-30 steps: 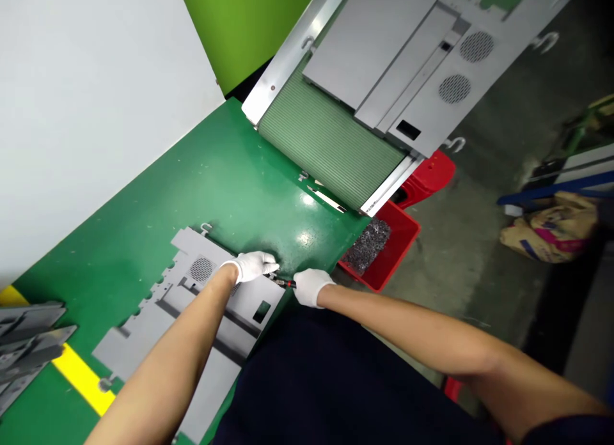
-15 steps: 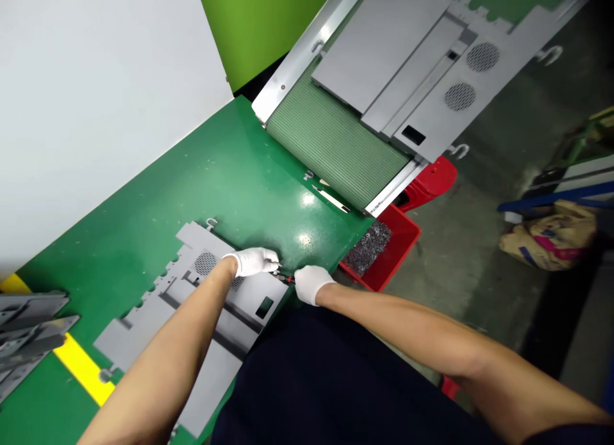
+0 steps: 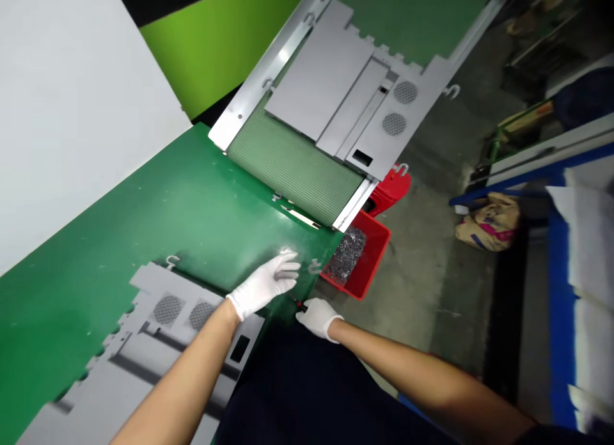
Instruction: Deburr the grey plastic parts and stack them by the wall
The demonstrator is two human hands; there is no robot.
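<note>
My left hand [image 3: 266,282], in a white glove, is over the green table [image 3: 192,195] with its fingers stretched and apart, holding nothing. Just right of its fingertips, a small grey hook-shaped piece [image 3: 314,266] shows blurred at the table's edge. My right hand [image 3: 318,317], also gloved, is closed around nippers with a red and black handle [image 3: 300,306]; most of the tool is hidden in the fist. Below my left hand and forearm lies a grey plastic panel [image 3: 158,343] with round grilles, slots and a hook [image 3: 173,261] at its far edge.
A red bin [image 3: 377,259] full of small grey pieces stands beyond the table's right edge. Another grey panel [image 3: 311,80] with hooks lies on the green conveyor belt [image 3: 292,176]. A white-handled knife [image 3: 301,216] rests beside the belt's end. A white board [image 3: 86,112] rises at the left.
My left hand has left the panel's corner, moved right and opened. The hook-shaped piece now shows off its fingertips. My right hand with the nippers is apart from the panel. The view has shifted right.
</note>
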